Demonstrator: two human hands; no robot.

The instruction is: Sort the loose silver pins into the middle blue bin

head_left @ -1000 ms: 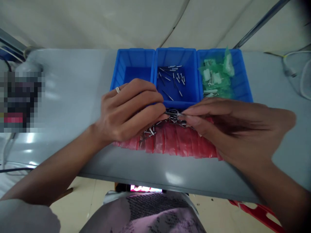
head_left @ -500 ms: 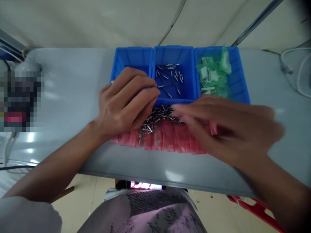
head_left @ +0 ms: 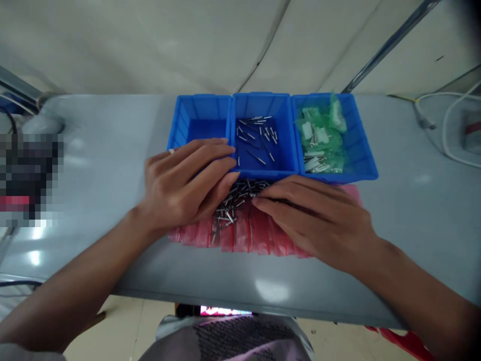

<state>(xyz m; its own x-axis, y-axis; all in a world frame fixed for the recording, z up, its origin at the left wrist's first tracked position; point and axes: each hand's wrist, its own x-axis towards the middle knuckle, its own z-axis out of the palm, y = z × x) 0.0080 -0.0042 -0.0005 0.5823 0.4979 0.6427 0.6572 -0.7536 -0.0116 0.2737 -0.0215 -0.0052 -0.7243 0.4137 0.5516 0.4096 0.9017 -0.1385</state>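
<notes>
A loose pile of metal blind rivets point(head_left: 240, 194) lies on a row of pink plastic zip bags point(head_left: 240, 235), in front of the blue bins. My left hand point(head_left: 188, 183) hovers over the left end of the pile, beside the front wall of the bins. Its fingers are bent and close together, and whatever lies between thumb and fingertips is hidden. From the right, my right hand point(head_left: 319, 215) reaches into the pile, with thumb and forefinger pinched at a rivet. Its palm covers the right-hand bags.
Three blue bins stand side by side: the left bin point(head_left: 205, 108), the middle bin point(head_left: 263, 103) with several rivets, and the right bin point(head_left: 358, 143) with green plastic bags point(head_left: 326, 125) and small white parts. A white cable point(head_left: 445, 125) lies at right. The table's front edge point(head_left: 263, 313) is near my lap.
My right hand has moved left and inward, its fingertips now in the rivet pile. The left hand has shifted little, with its fingers slightly straighter. The whole view has tilted upward.
</notes>
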